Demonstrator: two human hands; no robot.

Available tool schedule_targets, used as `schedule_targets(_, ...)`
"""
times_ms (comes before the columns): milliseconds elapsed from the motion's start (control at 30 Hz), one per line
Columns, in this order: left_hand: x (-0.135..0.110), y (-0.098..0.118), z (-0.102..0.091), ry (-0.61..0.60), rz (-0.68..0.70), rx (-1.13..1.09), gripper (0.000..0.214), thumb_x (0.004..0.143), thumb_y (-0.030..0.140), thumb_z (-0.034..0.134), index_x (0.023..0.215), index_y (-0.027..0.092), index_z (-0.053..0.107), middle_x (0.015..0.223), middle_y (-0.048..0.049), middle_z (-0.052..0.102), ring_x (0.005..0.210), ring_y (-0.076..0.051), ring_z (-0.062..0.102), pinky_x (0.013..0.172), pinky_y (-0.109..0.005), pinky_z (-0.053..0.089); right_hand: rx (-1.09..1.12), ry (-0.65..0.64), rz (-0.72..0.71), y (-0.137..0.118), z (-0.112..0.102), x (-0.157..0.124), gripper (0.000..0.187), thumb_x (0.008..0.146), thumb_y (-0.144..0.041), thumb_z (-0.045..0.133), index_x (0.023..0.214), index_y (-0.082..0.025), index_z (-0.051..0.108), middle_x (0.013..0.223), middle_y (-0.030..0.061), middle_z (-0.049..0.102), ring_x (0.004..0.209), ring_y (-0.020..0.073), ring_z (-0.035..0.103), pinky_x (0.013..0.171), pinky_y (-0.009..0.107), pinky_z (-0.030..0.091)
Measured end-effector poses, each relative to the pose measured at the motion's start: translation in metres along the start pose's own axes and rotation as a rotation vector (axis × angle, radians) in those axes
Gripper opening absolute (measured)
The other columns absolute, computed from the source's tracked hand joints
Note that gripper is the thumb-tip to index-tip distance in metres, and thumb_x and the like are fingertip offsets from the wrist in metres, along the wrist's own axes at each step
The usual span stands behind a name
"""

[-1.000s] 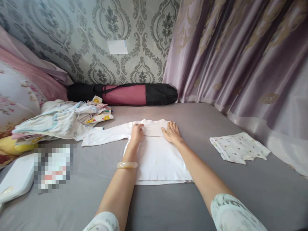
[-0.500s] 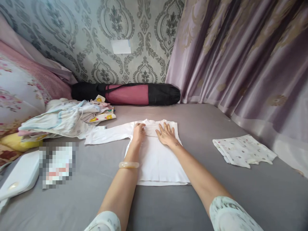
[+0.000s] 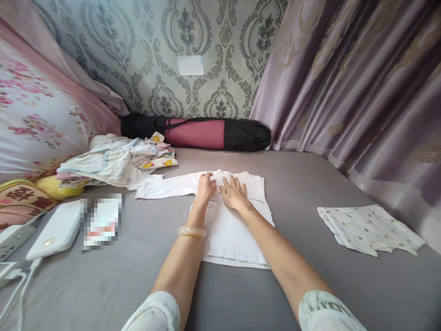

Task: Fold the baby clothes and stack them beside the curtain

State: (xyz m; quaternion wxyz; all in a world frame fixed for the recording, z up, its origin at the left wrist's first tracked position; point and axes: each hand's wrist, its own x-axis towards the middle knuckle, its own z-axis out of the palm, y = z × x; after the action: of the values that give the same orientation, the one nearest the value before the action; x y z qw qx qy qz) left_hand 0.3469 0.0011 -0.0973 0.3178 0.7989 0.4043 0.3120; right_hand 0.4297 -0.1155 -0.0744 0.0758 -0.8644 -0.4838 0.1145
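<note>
A white long-sleeved shirt (image 3: 237, 234) lies flat on the grey bed sheet, one sleeve (image 3: 165, 186) stretched out to the left. On the right side no sleeve sticks out past the body, and a fold line crosses the cloth there. My left hand (image 3: 206, 187), with a pale bangle (image 3: 191, 231) on its forearm, has its fingers bent onto the shirt at the left shoulder. Just to its right, my right hand (image 3: 234, 193) rests palm down on the upper chest of the shirt, fingers spread.
A pile of clothes (image 3: 106, 161) lies at the left by a floral pillow (image 3: 37, 124). Nearer are a white power bank (image 3: 57, 230) with cables and a blurred packet (image 3: 103, 220). A folded patterned garment (image 3: 368, 227) lies right. Behind is a black and red rolled bag (image 3: 195, 133).
The view has turned left, so everything sits further right. My right hand has slid left over the shirt's chest, closer to my left hand, which stays at the left shoulder.
</note>
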Motion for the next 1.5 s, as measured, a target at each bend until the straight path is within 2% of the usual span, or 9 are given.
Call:
schedule_targets(200, 0.006, 0.003, -0.042, -0.011, -0.199, -0.064, 0.027, 0.083, 0.025, 0.053, 0.101, 0.012, 0.069, 0.095, -0.0115, 0.071, 0.092, -0.023, 0.066, 0.085, -0.033, 0.049, -0.034, -0.013, 0.035, -0.003, 0.006, 0.002, 0.060, 0.098, -0.050, 0.014, 0.153, -0.026, 0.018, 0.161, 0.0080, 0.004, 0.147, 0.0273, -0.001, 0.113, 0.055, 0.001)
schedule_targets(367, 0.011, -0.017, -0.071, 0.044, -0.313, -0.152, 0.030, 0.080, 0.029, 0.053, 0.095, 0.010, 0.071, 0.088, -0.0103, 0.072, 0.082, -0.021, 0.068, 0.076, -0.030, 0.051, -0.019, -0.012, -0.033, -0.020, -0.001, 0.002, 0.061, 0.099, -0.046, 0.015, 0.153, -0.019, 0.019, 0.161, 0.0102, 0.004, 0.147, 0.0264, 0.000, 0.114, 0.053, -0.001)
schedule_targets(500, 0.013, -0.036, -0.083, 0.150, -0.404, -0.187, 0.028, 0.079, 0.028, 0.054, 0.093, 0.010, 0.071, 0.084, -0.0107, 0.072, 0.081, -0.021, 0.068, 0.074, -0.030, 0.052, 0.020, 0.014, -0.173, -0.037, 0.009, -0.001, 0.066, 0.098, -0.046, 0.014, 0.153, -0.009, 0.018, 0.160, 0.0102, 0.009, 0.147, 0.0230, 0.002, 0.117, 0.045, 0.000)
schedule_targets(733, 0.012, -0.043, -0.098, 0.190, -0.470, -0.138, 0.024, 0.080, 0.029, 0.053, 0.087, 0.012, 0.069, 0.081, -0.0109, 0.071, 0.086, -0.024, 0.068, 0.078, -0.033, 0.051, 0.009, -0.005, -0.143, -0.045, 0.012, -0.001, 0.070, 0.097, -0.047, 0.016, 0.151, -0.003, 0.020, 0.159, 0.0122, 0.011, 0.147, 0.0233, 0.007, 0.117, 0.042, 0.002)
schedule_targets(1100, -0.007, -0.033, -0.136, 0.736, -0.791, 0.100, 0.034, 0.081, 0.029, 0.050, 0.111, 0.016, 0.058, 0.118, -0.0191, 0.057, 0.122, -0.038, 0.046, 0.095, -0.051, 0.041, 0.038, -0.013, -0.242, -0.067, 0.020, 0.006, 0.071, 0.097, -0.049, 0.014, 0.151, -0.003, 0.022, 0.159, 0.0114, 0.014, 0.147, 0.0234, 0.005, 0.117, 0.042, 0.000)
schedule_targets(1200, -0.008, -0.031, -0.137, 0.769, -0.838, 0.085, 0.040, 0.082, 0.026, 0.046, 0.119, 0.014, 0.050, 0.125, -0.0229, 0.050, 0.123, -0.042, 0.042, 0.093, -0.057, 0.040, 0.062, -0.046, -0.255, -0.064, 0.009, 0.015, 0.071, 0.098, -0.050, 0.011, 0.149, -0.004, 0.029, 0.157, 0.0130, 0.022, 0.145, 0.0250, 0.014, 0.117, 0.043, 0.006)
schedule_targets(1300, -0.009, -0.036, -0.135, 0.781, -0.902, 0.081, 0.044, 0.081, 0.024, 0.043, 0.123, 0.012, 0.042, 0.131, -0.0271, 0.042, 0.126, -0.045, 0.037, 0.090, -0.062, 0.039, 0.030, 0.064, -0.216, -0.054, 0.000, 0.031, 0.069, 0.099, -0.047, 0.008, 0.149, -0.005, 0.030, 0.156, 0.0135, 0.025, 0.145, 0.0242, 0.016, 0.117, 0.042, 0.005)
schedule_targets(1367, -0.009, -0.042, -0.133, 0.844, -0.948, 0.058, 0.042, 0.080, 0.025, 0.044, 0.120, 0.013, 0.043, 0.130, -0.0250, 0.042, 0.127, -0.043, 0.038, 0.093, -0.058, 0.039, -0.015, 0.119, -0.174, -0.046, 0.000, 0.042, 0.068, 0.099, -0.046, 0.011, 0.149, -0.003, 0.026, 0.158, 0.0144, 0.020, 0.146, 0.0239, 0.011, 0.116, 0.041, 0.003)
schedule_targets(1500, -0.006, -0.053, -0.132, 0.967, -1.024, 0.029, 0.039, 0.076, 0.026, 0.050, 0.114, 0.018, 0.044, 0.125, -0.0199, 0.047, 0.124, -0.039, 0.045, 0.092, -0.052, 0.042, -0.034, 0.062, -0.133, -0.033, 0.011, 0.053, 0.069, 0.098, -0.046, 0.013, 0.150, -0.001, 0.022, 0.158, 0.0143, 0.016, 0.146, 0.0236, 0.010, 0.117, 0.041, 0.006)
